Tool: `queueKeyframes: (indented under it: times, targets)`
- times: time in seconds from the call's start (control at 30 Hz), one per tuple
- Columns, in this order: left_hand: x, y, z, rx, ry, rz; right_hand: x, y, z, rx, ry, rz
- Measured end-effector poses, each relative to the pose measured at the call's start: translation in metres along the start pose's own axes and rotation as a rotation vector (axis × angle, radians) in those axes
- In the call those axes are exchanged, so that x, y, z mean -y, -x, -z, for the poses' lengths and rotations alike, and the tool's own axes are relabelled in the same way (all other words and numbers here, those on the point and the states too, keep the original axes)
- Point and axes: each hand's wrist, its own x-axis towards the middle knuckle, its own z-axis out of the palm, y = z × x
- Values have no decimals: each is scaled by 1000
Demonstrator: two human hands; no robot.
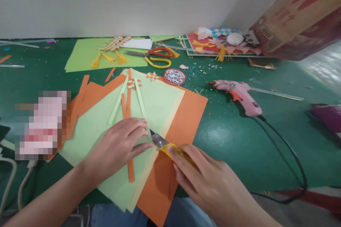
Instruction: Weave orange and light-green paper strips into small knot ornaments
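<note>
My right hand [204, 173] is wrapped round a yellow utility knife [170, 149], its blade out and pointing up and left. The blade tip meets a narrow light green paper strip [140, 97] beside my left fingertips. My left hand [122, 145] is curled over the lower part of that strip, its thumb a little apart from the fingers. Under both lie light green paper sheets [93, 138] on top of orange paper [186, 120]. Orange strips [131, 170] pass beneath my left hand. Near their upper ends sits a small woven orange-and-green piece [133, 84].
A pink glue gun [237, 92] with a black cord lies at right. Scissors [157, 56], a round dish of small googly eyes [174, 76] and a tasselled woven piece [114, 44] lie farther back. A pixelated pink object [44, 127] is at left. A paper bag [298, 17] stands back right.
</note>
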Motion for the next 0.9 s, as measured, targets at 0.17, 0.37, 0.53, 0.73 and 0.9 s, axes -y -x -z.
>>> queueKeyframes:
  times: [0.17, 0.37, 0.53, 0.73, 0.9]
  targets:
    - [0, 0, 0, 0, -6, -1, 0, -3, 0, 21, -4, -10]
    - [0, 1, 0, 4, -20, -12, -3, -6, 0, 18, 4, -2]
    - [0, 1, 0, -9, -35, -18, -4, -9, 0, 12, 16, -3]
    - [0, 1, -1, -15, -77, -50, -2, -9, -1, 8, 33, 11]
    - [-3, 1, 1, -45, -135, -94, 0, -6, 0, -17, 26, 3]
